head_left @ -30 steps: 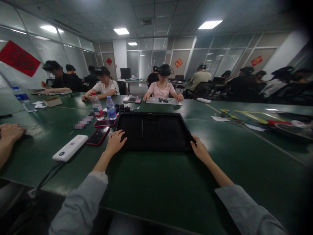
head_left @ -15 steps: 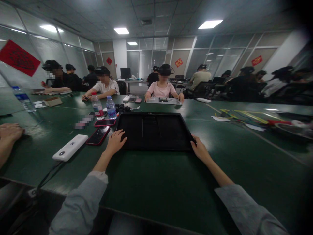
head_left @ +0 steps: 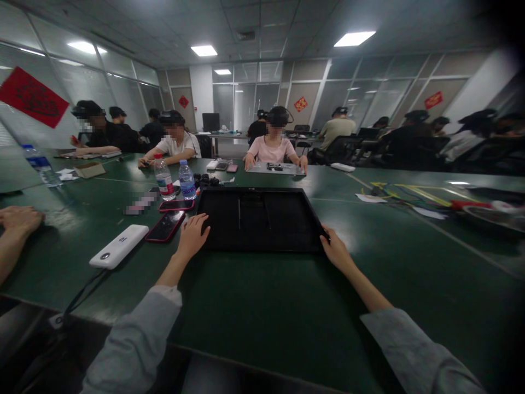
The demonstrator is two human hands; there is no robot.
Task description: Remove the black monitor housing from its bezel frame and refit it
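Observation:
A black rectangular monitor housing [head_left: 254,241] lies flat on the green table, its hollow side up, with two thin upright lines and a raised panel inside. My left hand [head_left: 192,236] rests over its left edge near the front corner, fingers stretched out and lying on the rim. At the opposite side, my right hand [head_left: 337,249] grips the right edge near the front corner. The thumb is on the near side, while the other fingers are partly hidden by the edge.
Left of the housing are two phones with red edges [head_left: 166,226], a white power bank [head_left: 120,246] with a cable, and two bottles [head_left: 187,183]. Another person's hand [head_left: 20,220] rests at far left. Yellow strips [head_left: 418,195] lie at right. Across the table, a person handles a grey panel [head_left: 274,168].
My left hand's fingers have drawn slightly back toward the left rim and closer together. My right hand and the housing stay in place.

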